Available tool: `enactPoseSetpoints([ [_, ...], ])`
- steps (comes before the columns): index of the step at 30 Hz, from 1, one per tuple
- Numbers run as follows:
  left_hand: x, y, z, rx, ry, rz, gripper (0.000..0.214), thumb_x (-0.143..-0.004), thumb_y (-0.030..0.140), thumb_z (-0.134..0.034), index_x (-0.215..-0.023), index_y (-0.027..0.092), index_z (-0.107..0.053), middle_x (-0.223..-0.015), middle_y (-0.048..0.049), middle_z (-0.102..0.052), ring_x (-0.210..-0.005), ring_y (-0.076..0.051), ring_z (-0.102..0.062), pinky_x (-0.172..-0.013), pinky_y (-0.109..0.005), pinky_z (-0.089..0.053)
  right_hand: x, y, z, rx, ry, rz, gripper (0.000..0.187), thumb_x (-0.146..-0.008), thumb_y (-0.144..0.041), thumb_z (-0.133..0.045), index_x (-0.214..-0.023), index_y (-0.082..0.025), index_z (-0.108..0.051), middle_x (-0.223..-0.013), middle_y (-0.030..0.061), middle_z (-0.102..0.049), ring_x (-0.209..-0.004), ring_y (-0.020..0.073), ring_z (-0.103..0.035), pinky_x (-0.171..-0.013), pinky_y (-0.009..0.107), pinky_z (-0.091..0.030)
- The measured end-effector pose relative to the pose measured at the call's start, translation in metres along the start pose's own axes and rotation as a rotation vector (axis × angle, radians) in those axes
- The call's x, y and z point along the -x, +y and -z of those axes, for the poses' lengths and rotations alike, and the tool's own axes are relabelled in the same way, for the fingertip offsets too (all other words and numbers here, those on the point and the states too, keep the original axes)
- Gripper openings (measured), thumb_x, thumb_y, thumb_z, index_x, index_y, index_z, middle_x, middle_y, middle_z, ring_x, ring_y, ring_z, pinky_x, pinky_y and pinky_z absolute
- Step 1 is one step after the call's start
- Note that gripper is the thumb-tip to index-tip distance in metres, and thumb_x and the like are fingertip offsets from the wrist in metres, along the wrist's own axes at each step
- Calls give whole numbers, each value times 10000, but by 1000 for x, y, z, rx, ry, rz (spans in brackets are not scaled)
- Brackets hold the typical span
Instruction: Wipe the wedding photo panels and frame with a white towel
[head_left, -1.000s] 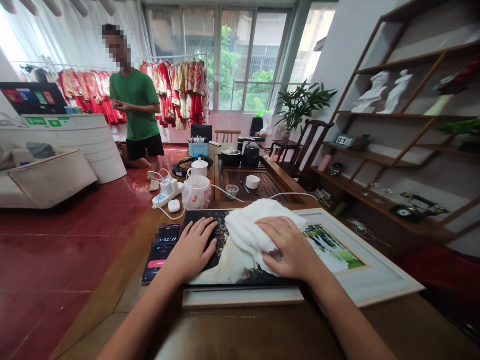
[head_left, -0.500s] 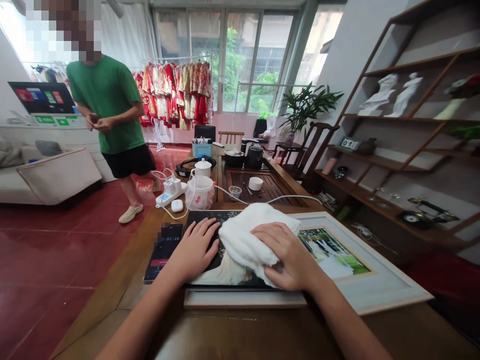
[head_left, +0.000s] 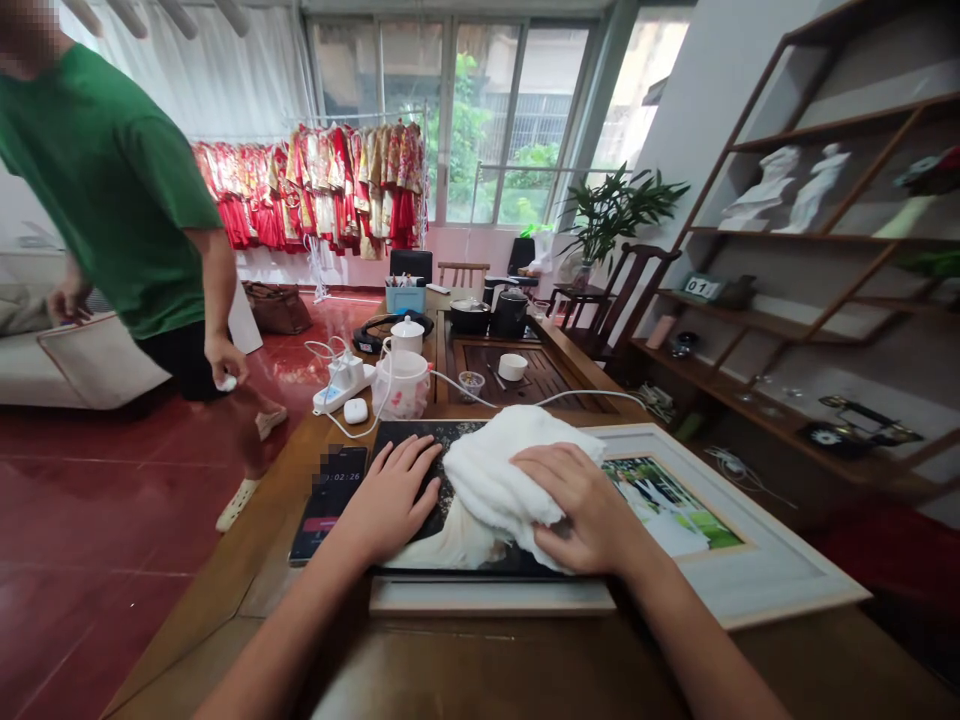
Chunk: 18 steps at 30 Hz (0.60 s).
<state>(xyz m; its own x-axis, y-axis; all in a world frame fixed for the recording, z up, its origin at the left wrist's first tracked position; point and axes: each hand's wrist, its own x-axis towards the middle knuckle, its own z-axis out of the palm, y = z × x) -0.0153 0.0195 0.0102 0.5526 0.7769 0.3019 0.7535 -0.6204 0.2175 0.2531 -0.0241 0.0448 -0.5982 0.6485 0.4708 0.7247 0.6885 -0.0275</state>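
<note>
My right hand (head_left: 574, 505) grips a bunched white cloth (head_left: 495, 470) and presses it on a dark photo panel (head_left: 442, 550), hiding much of its picture. On the left part of that panel my left hand (head_left: 397, 495) lies flat, fingers spread, holding nothing. Under the panel the pale edge of a frame (head_left: 491, 597) shows. A white-framed wedding photo (head_left: 795, 585) rests to the right, partly behind my right hand and forearm. Left of my left hand lies a phone (head_left: 330, 505) with a timer on its screen.
Beyond the panel stand a power strip (head_left: 341, 390), a plastic tub (head_left: 401, 385), a lidded white cup (head_left: 406, 335) and a tea tray (head_left: 540, 385) with a white bowl (head_left: 512, 367). A white cable (head_left: 592, 393) crosses the table. A person in green (head_left: 142, 200) is at the left.
My right hand and the cloth have shifted slightly to the right. My left hand stays in place. The person in green has come closer and moved left.
</note>
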Motion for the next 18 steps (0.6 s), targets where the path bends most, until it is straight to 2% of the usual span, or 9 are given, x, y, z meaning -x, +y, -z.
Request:
enactPoseSetpoints([
  [4,0,-1,-1,4,4,-2,419,-976,362,-335,-1386,283,-371,-1484,-16,-358,-1374,-204,-299,-1150,-453,-205,1,4,1,93,31,-93,486,-674,-242,-568,-1148,-146,-520,-1121,154,-609,-1030,315,-537,-910,481,-364],
  [10,0,0,0,0,2,-2,414,-979,363,-331,-1382,278,-374,-1486,-18,-357,-1374,-201,-299,-1148,-451,-209,0,-2,1,15,-3,-3,532,-648,-229,-570,-1170,-153,-511,-1167,143,-598,-1056,298,-532,-939,464,-350],
  [15,0,0,1,-1,-9,0,420,-979,359,-337,-1389,274,-367,-1486,-19,-356,-1375,-204,-297,-1148,-459,-205,1,4,1,102,36,-100,466,-685,-241,-571,-1136,-133,-531,-1140,158,-604,-1040,311,-533,-917,473,-358],
  [18,0,0,0,0,-5,-3,420,-976,356,-343,-1387,274,-372,-1484,-21,-359,-1379,-207,-289,-1147,-457,-209,-1,-1,-1,59,10,-66,510,-672,-240,-576,-1168,-137,-519,-1147,149,-600,-1052,306,-527,-939,476,-344],
])
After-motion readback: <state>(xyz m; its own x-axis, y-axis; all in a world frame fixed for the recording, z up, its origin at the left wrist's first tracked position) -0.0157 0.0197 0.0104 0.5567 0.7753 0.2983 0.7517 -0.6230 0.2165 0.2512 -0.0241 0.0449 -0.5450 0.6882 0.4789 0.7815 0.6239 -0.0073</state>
